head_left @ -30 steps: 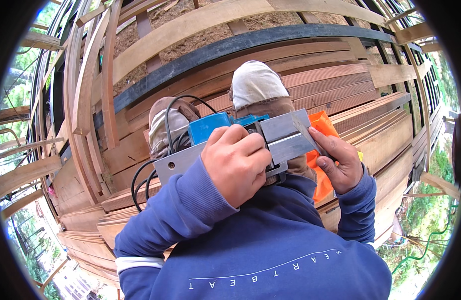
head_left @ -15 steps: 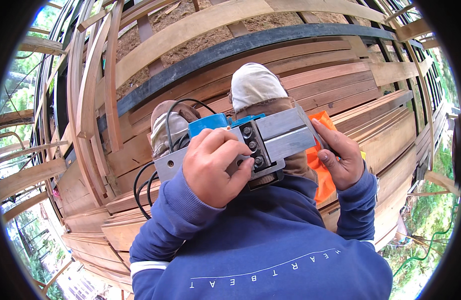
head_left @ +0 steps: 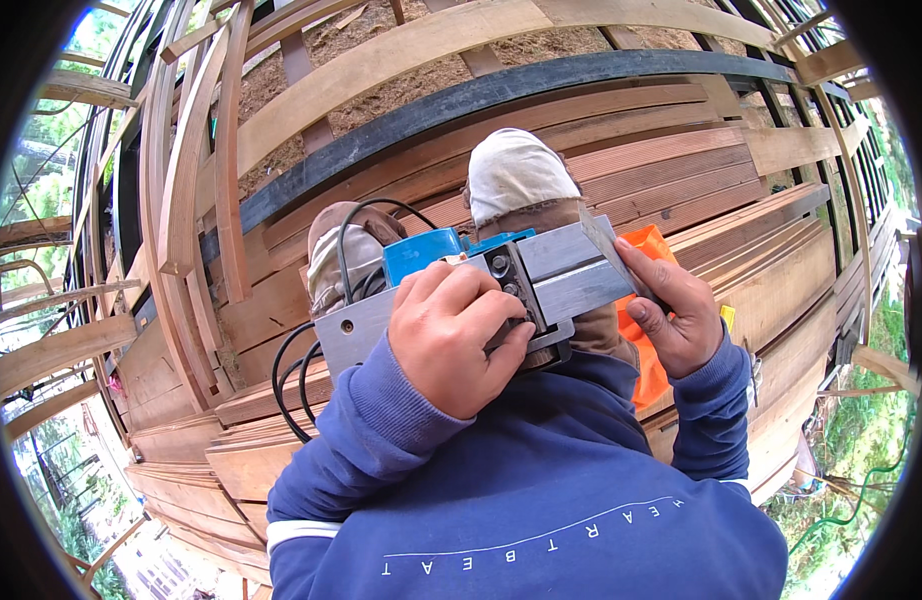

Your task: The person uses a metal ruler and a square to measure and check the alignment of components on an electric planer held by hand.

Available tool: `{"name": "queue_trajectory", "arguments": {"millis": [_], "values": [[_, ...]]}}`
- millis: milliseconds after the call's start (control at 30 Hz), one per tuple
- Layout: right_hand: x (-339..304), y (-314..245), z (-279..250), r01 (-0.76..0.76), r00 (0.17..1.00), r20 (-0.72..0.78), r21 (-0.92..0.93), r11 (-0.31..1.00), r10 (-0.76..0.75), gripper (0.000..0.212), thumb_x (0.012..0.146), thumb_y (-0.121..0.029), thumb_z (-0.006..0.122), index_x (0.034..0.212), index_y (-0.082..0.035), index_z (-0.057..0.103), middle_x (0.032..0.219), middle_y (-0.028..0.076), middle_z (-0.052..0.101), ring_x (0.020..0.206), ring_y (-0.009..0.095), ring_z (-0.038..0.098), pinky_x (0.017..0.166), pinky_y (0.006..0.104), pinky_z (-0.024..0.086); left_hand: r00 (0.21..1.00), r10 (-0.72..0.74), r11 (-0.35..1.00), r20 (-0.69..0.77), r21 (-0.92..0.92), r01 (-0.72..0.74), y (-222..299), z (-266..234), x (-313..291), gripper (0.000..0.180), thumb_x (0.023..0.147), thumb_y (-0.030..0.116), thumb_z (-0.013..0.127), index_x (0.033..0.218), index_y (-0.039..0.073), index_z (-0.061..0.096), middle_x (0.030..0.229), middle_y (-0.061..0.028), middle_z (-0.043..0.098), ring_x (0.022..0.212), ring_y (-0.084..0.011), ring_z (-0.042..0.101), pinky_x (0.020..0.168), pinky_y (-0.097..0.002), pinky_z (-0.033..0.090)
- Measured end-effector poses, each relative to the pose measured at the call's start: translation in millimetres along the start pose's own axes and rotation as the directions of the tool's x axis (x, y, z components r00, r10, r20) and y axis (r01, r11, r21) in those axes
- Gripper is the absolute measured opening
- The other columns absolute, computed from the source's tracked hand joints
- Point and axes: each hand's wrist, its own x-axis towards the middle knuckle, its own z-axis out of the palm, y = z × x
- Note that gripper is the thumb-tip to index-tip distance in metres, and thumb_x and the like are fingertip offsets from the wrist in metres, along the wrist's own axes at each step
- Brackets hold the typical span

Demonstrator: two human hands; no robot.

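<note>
An electric planer [head_left: 571, 262] with a blue body lies sole-up across my lap, its flat metal sole facing me. My left hand [head_left: 459, 335] is closed over the sole beside the dark cutter drum [head_left: 505, 276], which shows several bolts. Its finger and thumb tips press at the drum, and what they cover is hidden. My right hand [head_left: 678, 312] grips a thin flat metal strip [head_left: 603, 240] between thumb and fingers. That strip stands on edge across the sole's right part, slanting.
An orange cloth or bag [head_left: 646, 240] lies beside my right hand. A black cord [head_left: 284, 375] loops at the planer's left. Stacked timber boards [head_left: 671, 165] lie under and around my legs. Upright wooden slats [head_left: 186, 160] stand at the left.
My left hand has shifted slightly right along with the planer in view. The metal strip's top end has swung a little to the left. Both grips persist.
</note>
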Motion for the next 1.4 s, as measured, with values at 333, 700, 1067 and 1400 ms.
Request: {"name": "queue_trajectory", "arguments": {"millis": [333,700,1067,1400], "values": [[0.6,1.8,2.2,0.012,1.000,-0.019,0.009,1.000,-0.012,0.056,0.099,-0.034,0.069,0.145,-0.004,0.059,0.077,0.010,0.056,0.068,0.022,0.051,0.069,0.0339,0.046,1.000,0.014,0.999,0.003,0.033,-0.014,-1.6,5.5,1.0,0.011,0.073,0.012,0.082,0.082,0.010,0.074,0.085,-0.0026,0.065,0.083,-0.0247,0.061,0.080,-0.0386,0.047],[15.8,-33.9,-6.3,0.184,0.980,-0.038,-0.231,0.956,-0.198,0.059,0.089,-0.028,0.079,0.143,-0.009,0.064,0.076,0.009,0.056,0.065,0.025,0.056,0.060,0.0357,0.047,0.965,-0.235,0.820,0.118,-0.509,0.262,3.4,-11.6,6.8,0.035,0.082,0.021,0.085,0.109,0.003,0.071,0.098,-0.0070,0.070,0.099,-0.0224,0.066,0.091,-0.0379,0.050],[58.9,-55.8,-21.5,0.273,0.759,-0.371,-0.565,0.779,-0.535,0.069,0.081,-0.041,0.084,0.141,-0.014,0.064,0.113,0.008,0.064,0.098,0.025,0.065,0.086,0.0386,0.054,0.849,-0.444,0.364,-0.288,-0.923,-0.123,-8.6,-31.5,-4.5,0.023,0.105,0.012,0.060,0.112,-0.007,0.069,0.097,-0.0173,0.075,0.080,-0.0239,0.074,0.068,-0.0392,0.062],[37.4,22.2,-26.0,0.182,0.968,-0.246,0.804,0.566,0.039,0.038,0.099,-0.008,0.070,0.133,0.005,0.060,0.111,0.009,0.071,0.095,0.013,0.067,0.084,0.0276,0.054,0.786,-0.537,0.163,-0.306,-0.952,-0.259,-65.1,-57.4,-53.0,0.033,0.108,0.013,0.052,0.136,-0.003,0.057,0.126,-0.0208,0.069,0.096,-0.0314,0.076,0.072,-0.0411,0.066]]}}
